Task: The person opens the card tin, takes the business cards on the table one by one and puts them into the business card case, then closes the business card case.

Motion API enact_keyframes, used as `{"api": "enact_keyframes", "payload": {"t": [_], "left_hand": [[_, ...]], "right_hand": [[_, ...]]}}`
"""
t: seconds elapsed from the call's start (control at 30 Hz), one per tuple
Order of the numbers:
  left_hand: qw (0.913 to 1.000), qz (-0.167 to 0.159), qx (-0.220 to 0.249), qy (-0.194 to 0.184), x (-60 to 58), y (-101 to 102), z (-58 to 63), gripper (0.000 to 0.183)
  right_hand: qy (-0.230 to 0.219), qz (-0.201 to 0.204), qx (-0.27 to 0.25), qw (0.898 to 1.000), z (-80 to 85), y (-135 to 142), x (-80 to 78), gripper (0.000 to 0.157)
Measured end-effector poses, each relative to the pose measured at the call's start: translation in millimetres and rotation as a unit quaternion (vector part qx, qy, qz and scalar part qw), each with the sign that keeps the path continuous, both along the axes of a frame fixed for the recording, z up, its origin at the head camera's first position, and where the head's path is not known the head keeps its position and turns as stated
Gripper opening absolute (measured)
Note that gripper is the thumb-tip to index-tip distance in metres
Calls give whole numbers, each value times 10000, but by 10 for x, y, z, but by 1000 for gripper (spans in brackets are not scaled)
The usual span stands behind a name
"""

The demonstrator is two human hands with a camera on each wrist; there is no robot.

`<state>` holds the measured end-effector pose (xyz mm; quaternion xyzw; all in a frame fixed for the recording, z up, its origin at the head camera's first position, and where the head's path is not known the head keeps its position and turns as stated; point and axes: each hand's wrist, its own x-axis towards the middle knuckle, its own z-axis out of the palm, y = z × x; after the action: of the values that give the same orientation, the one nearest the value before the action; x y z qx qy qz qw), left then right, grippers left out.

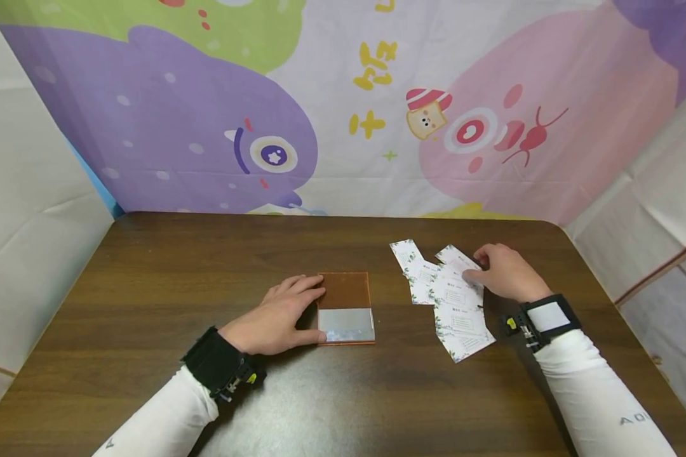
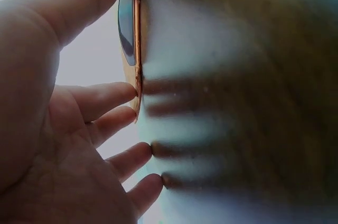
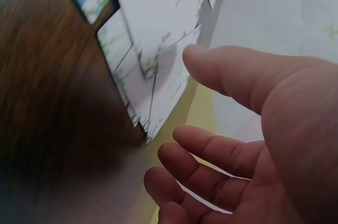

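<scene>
Okay, left hand (image 1: 271, 320) is at the left edge of the amber panel (image 1: 345, 289), which lies flat mid-bench (image 1: 177, 273). Left grip is relaxed: fingers spread and mostly straight, nothing clasped; thumb tip meets the panel near its near-left corner, forefinger by the far-left one. Left wrist view shows the last two fingertips down on the bench, off the panel. A shiny grey section (image 1: 345, 325) covers the panel's near part. Right hand (image 1: 509, 270) hovers or rests at the right side of the printed cards (image 1: 463, 330), thumb over them; contact, can't tell. Right grip is released, fingers loosely bent, and the right wrist view shows a clear gap between thumb and fingers, no card in it. Cards are white with leafy corners, overlapping in a loose spread to the right of the panel, well apart from it. Dark strap on each wrist, white sleeves (image 1: 600, 387) on both arms. Cartoon-printed backdrop (image 1: 343, 158) hangs behind the bench's far edge.
</scene>
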<state>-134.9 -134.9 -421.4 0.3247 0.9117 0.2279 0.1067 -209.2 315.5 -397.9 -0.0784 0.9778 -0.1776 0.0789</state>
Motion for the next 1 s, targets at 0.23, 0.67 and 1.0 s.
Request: {"api": "enact_keyframes", "payload": {"t": [0.23, 0.67, 1.0], "left_hand": [[10000, 10, -21, -49, -3, -6, 4, 83], [10000, -4, 5, -30, -3, -9, -3, 83], [10000, -11, -2, -88, 4, -13, 18, 84]], "right_hand": [[-46, 9, 52, 10000, -60, 34, -27, 51], [-19, -271, -98, 9996, -77, 20, -14, 53], [241, -309, -466, 9981, -51, 35, 14, 32]]}}
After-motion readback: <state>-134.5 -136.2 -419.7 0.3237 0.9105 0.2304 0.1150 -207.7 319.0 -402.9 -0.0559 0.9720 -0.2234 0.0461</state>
